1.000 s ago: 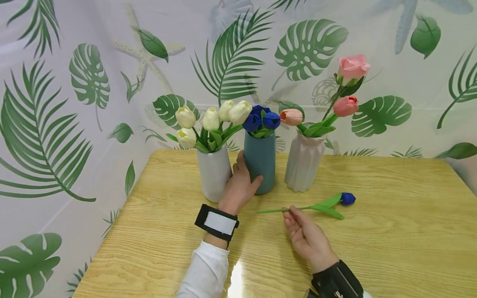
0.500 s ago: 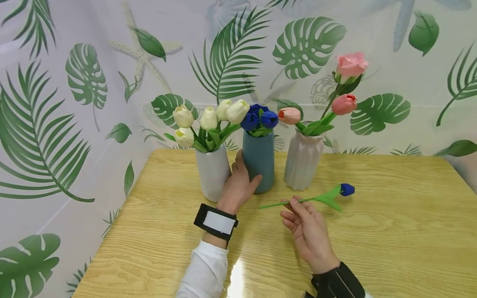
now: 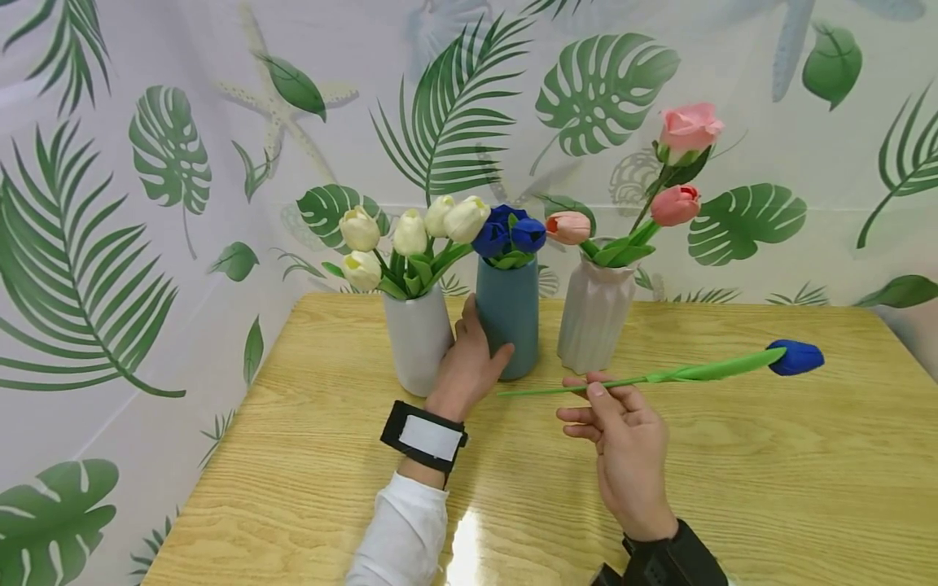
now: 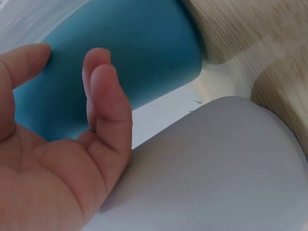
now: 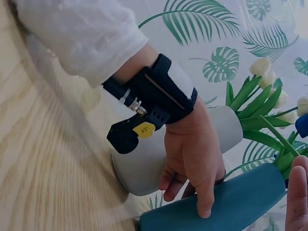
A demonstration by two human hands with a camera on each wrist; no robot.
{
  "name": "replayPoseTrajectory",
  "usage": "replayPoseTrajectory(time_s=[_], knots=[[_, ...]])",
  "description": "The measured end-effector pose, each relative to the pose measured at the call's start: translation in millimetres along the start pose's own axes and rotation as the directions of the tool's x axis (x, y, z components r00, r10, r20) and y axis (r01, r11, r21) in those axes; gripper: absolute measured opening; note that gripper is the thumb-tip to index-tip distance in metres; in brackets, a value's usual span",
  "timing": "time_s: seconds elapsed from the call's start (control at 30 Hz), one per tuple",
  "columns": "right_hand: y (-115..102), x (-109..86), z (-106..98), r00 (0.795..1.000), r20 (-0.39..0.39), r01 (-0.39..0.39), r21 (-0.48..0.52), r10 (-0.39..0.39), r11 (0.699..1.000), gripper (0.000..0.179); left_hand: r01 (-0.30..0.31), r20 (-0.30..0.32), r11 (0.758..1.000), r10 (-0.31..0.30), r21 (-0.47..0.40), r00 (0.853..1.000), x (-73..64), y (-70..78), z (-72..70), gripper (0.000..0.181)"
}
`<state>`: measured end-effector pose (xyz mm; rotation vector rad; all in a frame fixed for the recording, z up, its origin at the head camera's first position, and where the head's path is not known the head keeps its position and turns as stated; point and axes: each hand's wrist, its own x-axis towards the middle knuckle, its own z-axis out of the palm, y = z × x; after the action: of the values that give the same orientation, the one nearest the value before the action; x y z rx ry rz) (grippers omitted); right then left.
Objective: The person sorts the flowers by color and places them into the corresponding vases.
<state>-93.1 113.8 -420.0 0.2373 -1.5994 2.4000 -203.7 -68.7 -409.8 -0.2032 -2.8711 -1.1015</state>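
Note:
My left hand [image 3: 469, 366] holds the teal vase [image 3: 509, 313] low on its left side, thumb in front and fingers reaching into the gap beside the white vase [image 3: 419, 346]. In the left wrist view the thumb touches the teal vase [image 4: 144, 53]. Several blue flowers [image 3: 506, 231] stand in that vase. My right hand [image 3: 630, 448] pinches the thin green stem of a single blue tulip [image 3: 714, 370] above the table. The tulip lies nearly level, bloom to the right and bare stem end toward the teal vase. The right wrist view shows only fingers [image 5: 298, 197] of that hand.
Several white tulips [image 3: 410, 233] fill the white vase. At right stands a pleated pale vase [image 3: 595, 317] with a pink rose [image 3: 690, 130] and two pink tulips [image 3: 674, 205]. All vases stand toward the back of the wooden table [image 3: 769, 472], near a leaf-printed backdrop [image 3: 469, 106].
My right hand has lifted the blue tulip, and its bloom has swung nearer the camera and to the right. My left hand stays at the teal vase.

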Motion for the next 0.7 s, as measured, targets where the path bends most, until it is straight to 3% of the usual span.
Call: replayPoseTrajectory(time_s=[0.13, 0.27, 0.37, 0.47, 0.53, 0.7], knots=[[-1, -1.7, 3, 0.995, -0.009, 0.103, -0.043, -0.103, 0.994, 0.033, -0.004, 0.000, 1.000, 0.004, 0.006, 1.000, 0.1, -0.5, 0.0, 0.090], [-9, -3.1, 10, 0.989, -0.037, 0.142, -0.087, -0.146, 0.986, 0.029, -0.015, -0.003, 1.000, 0.015, 0.014, 1.000, 0.2, -0.2, 0.2, 0.090], [14, 1.0, -12, 0.973, 0.052, 0.228, -0.084, -0.225, 0.970, 0.026, -0.020, 0.000, 1.000, 0.020, 0.012, 1.000, 0.1, 0.3, 0.2, 0.089], [36, 6.4, -33, 0.928, 0.141, 0.357, -0.061, -0.346, 0.932, 0.027, -0.018, 0.004, 1.000, 0.018, 0.009, 1.000, 0.0, 0.1, 0.1, 0.090], [34, 9.2, -34, 0.891, 0.161, 0.438, -0.064, -0.424, 0.897, 0.029, -0.020, 0.000, 1.000, 0.020, 0.009, 1.000, -0.3, -0.1, -0.5, 0.090], [-17, 12.5, 0, 0.812, 0.112, 0.583, -0.122, -0.573, 0.803, 0.030, -0.021, -0.004, 1.000, 0.021, 0.006, 1.000, -0.5, -0.3, -1.0, 0.089]])
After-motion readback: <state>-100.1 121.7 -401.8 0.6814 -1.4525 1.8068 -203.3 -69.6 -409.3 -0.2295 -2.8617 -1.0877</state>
